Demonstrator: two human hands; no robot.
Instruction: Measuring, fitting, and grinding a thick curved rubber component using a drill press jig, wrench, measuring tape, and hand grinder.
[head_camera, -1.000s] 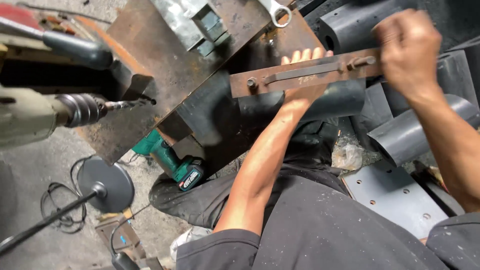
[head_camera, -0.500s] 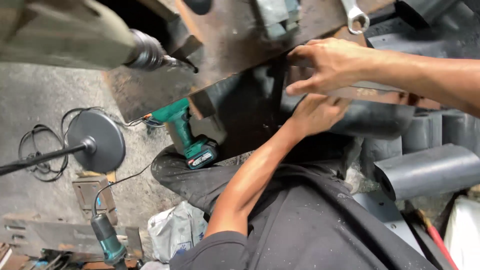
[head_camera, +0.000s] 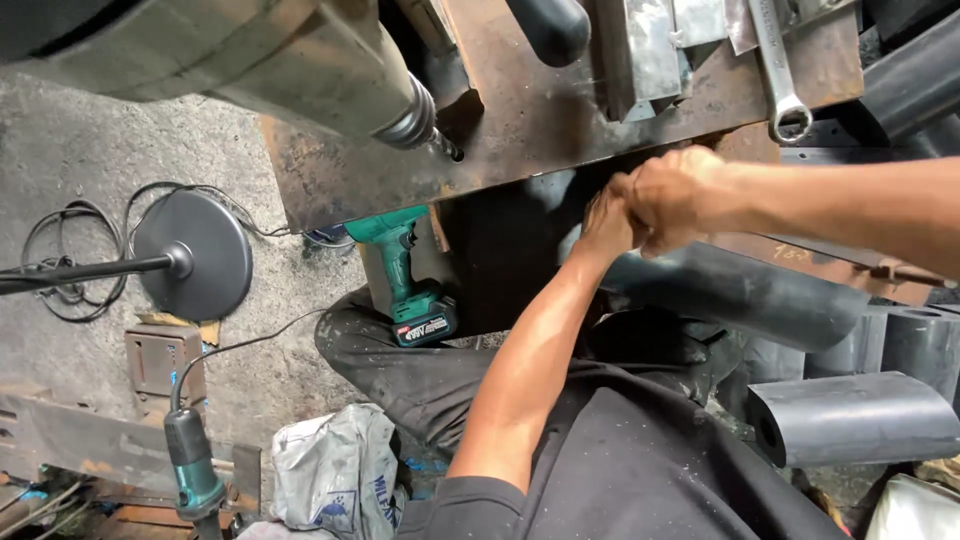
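desk (head_camera: 520, 130): rust-brown steel, mottled with darker patches and orange streaks
flat bar (head_camera: 830, 265) under my hands: the same rusty reddish brown
drill chuck (head_camera: 410, 115): dull grey metal on a pale olive-grey body
cordless drill (head_camera: 410, 280): teal green with black grip, black battery bearing a red and white label
wrench (head_camera: 778, 70): bright silver
curved pipe pieces (head_camera: 850, 415): matt dark grey, near black
my shirt (head_camera: 650, 470): black, faintly dusty
my trousers (head_camera: 400, 370): dark grey, flecked with pale spots
round stand base (head_camera: 195, 255): dark grey
floor (head_camera: 80, 150): light grey concrete, speckled
sack (head_camera: 335, 470): white-grey with blue print
grinder (head_camera: 190, 460): dark green handle, black cord
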